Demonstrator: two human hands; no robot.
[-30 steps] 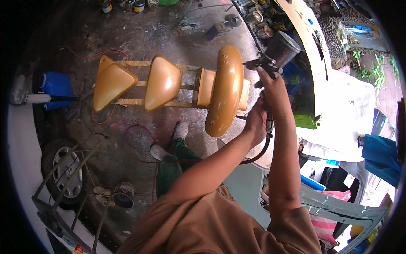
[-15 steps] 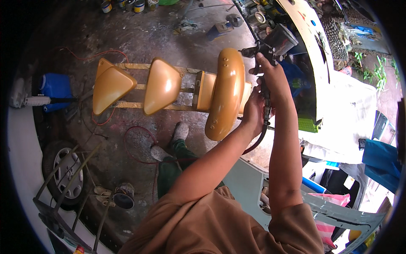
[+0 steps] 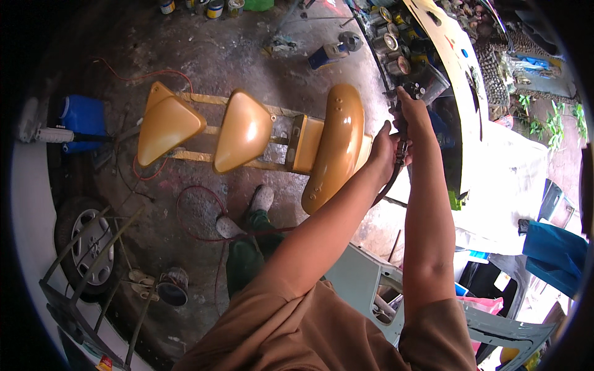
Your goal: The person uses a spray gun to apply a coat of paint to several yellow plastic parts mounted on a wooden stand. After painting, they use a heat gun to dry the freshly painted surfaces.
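Brown cloth covers the wearer's shirt (image 3: 297,334) at the lower edge, and two bare forearms reach up from its sleeves. Beside them, toward the right, lies a pale grey-green panel (image 3: 352,278) with cut-out openings. Green trousers (image 3: 241,263) and light-coloured shoes (image 3: 262,198) show to the left of the arms, near a loop of dark red hose (image 3: 179,201) on the stained floor.

The left hand (image 3: 385,149) is at the metal hose fitting (image 3: 402,151), thumb upward; its fingers are partly hidden, so whether they close on it I cannot tell. Just above, the right hand (image 3: 413,112) wraps the handle of a black spray gun (image 3: 405,91), whose grey cup (image 3: 437,83) leans outward to the right. The gun stands to the right of a glossy gold curved fender (image 3: 339,145), apart from it.

Beyond the fender's left side come a gold box-like piece (image 3: 307,145) and two gold triangular covers (image 3: 243,133), all along a slatted rack (image 3: 201,156). Farther out are a blue container (image 3: 85,117), a wheel (image 3: 93,247) and, at the top, several paint cans (image 3: 215,8).
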